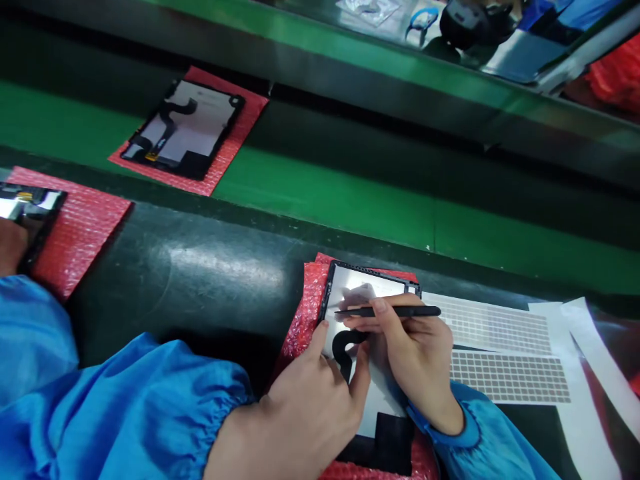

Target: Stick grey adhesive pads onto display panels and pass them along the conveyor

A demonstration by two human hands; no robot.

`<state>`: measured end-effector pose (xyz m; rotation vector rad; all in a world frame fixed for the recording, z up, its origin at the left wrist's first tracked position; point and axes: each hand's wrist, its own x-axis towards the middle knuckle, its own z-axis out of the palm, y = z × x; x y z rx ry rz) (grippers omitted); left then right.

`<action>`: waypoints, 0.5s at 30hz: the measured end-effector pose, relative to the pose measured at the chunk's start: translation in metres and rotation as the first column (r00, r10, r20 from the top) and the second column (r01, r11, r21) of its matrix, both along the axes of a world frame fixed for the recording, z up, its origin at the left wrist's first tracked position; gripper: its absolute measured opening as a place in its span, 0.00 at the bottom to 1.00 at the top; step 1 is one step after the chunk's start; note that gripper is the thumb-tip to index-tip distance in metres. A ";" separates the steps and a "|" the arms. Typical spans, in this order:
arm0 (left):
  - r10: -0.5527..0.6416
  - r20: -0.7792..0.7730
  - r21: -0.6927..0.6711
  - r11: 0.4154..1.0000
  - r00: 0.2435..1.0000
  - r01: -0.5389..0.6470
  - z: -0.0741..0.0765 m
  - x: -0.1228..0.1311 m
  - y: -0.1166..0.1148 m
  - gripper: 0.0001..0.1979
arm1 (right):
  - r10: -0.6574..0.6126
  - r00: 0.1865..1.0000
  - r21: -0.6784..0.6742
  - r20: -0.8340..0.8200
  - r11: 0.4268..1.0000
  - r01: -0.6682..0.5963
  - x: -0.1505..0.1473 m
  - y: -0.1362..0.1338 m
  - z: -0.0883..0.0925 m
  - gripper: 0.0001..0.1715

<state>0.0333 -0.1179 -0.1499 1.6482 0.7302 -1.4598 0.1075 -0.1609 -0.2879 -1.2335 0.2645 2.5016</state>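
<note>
Two hands on a tablet display panel [380,400] lying on red bubble wrap [305,313]. Right hand [415,347]: grip narrow, pinching black tweezers [387,311] above the panel. Left hand [310,407]: grip open, fingertips [323,330] on the panel's left edge, beside its black flex cable [343,353]. Grid-printed label sheet [505,353] just right of the panel; second panel [183,127] on a green conveyor belt [325,190] beyond it.

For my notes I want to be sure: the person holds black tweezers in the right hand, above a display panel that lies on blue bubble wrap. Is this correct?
Not quite: the wrap is not blue. The head view shows red bubble wrap under the display panel. The black tweezers in the right hand are as you said.
</note>
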 end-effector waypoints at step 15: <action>0.061 -0.019 0.082 0.995 0.998 -0.059 -0.013 0.011 -0.012 0.24 | 0.087 0.995 0.051 0.039 0.995 -0.089 0.004 -0.015 -0.010 0.13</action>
